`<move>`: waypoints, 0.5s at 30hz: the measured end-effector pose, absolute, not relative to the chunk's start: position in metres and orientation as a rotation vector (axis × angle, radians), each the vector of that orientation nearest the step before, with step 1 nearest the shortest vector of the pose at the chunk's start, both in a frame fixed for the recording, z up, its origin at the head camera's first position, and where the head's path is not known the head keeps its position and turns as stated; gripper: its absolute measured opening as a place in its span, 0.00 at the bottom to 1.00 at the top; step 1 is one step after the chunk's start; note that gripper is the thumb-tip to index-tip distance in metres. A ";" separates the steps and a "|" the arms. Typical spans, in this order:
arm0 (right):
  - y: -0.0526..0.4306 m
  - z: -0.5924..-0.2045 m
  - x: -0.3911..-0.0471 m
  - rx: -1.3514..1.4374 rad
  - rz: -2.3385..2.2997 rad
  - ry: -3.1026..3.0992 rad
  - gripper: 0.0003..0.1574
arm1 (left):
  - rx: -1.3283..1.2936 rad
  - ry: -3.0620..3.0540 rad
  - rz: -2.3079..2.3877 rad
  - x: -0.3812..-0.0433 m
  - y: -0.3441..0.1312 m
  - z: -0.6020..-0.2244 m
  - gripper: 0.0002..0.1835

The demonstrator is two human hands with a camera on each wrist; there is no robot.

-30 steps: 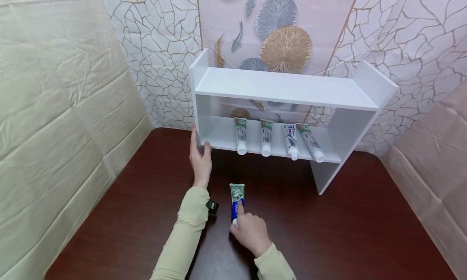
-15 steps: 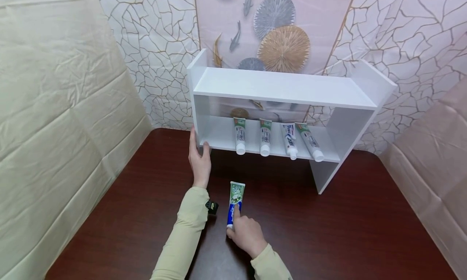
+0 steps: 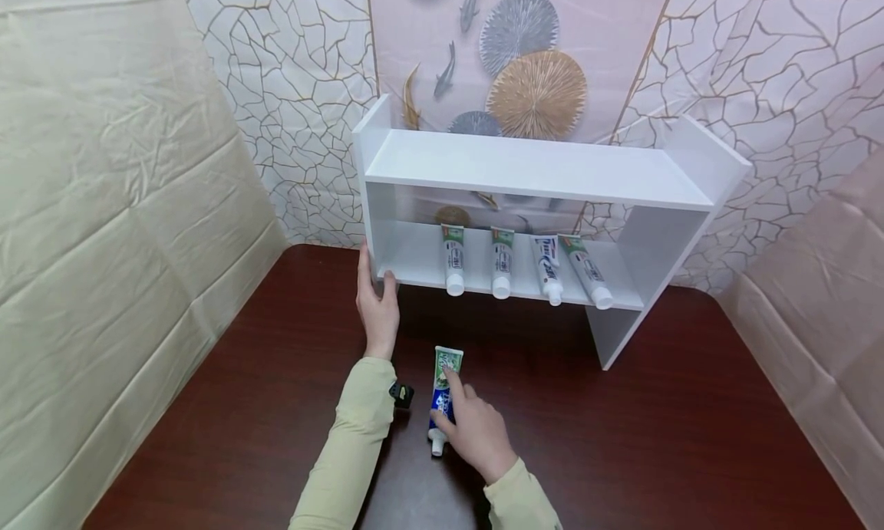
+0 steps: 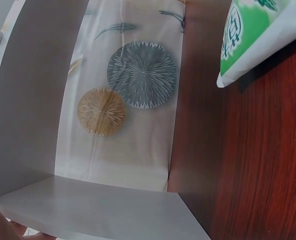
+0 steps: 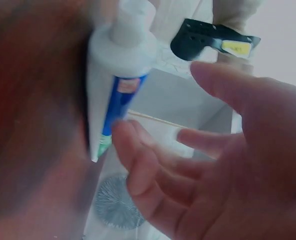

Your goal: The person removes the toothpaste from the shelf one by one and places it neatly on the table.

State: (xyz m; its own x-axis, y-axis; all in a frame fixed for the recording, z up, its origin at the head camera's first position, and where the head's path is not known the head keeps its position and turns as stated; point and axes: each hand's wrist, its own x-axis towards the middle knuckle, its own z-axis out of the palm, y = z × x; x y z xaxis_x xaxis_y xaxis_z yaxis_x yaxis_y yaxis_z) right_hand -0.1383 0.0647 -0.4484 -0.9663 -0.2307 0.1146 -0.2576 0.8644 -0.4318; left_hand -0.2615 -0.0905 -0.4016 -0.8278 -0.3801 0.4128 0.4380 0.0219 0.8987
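Note:
A green, white and blue toothpaste tube (image 3: 440, 401) lies on the dark table, its white cap towards me. Over it is my right hand (image 3: 478, 432), index fingertip on the green part and thumb beside the blue part. In the right wrist view, the thumb stands apart from the tube (image 5: 121, 57) and the fingers are loosely bent. My left hand (image 3: 378, 315) holds the lower left side of the white shelf (image 3: 518, 166), thumb at the front edge, fingers along the outer side. The left wrist view shows the flat end of the tube (image 4: 253, 35) on the right.
On the shelf's lower board lie several toothpaste tubes, caps forward: a green-ended tube (image 3: 453, 260), another (image 3: 503, 261), a blue and white tube (image 3: 549, 269) and a slanted one (image 3: 587, 273). A black wrist device (image 3: 402, 394) sits on the left sleeve. Patterned cloth (image 3: 311, 108) hangs behind.
My right hand has slid forward along the tube, from the blue part to the green, uncovering its cap. The tube has tilted slightly. My left hand stays at the shelf.

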 end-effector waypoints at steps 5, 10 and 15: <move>0.066 -0.432 -0.148 0.326 0.760 -2.852 0.43 | -0.054 -1.714 -1.840 -0.277 -0.094 -0.420 0.32; 0.067 -0.405 -0.163 0.316 0.827 -2.730 0.43 | -0.039 -1.723 -1.813 -0.280 -0.094 -0.424 0.32; 0.065 -0.382 -0.185 0.331 0.817 -2.672 0.43 | -0.040 -1.737 -1.795 -0.279 -0.094 -0.423 0.32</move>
State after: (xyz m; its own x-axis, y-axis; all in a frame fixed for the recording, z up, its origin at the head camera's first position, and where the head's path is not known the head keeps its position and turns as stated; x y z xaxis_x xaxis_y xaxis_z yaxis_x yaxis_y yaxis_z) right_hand -0.1848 0.0645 -0.3822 -0.9196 -0.1240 0.3727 -0.3112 0.8090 -0.4987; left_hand -0.2788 -0.0937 -0.4229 -0.7993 -0.4112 0.4381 0.4515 0.0702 0.8895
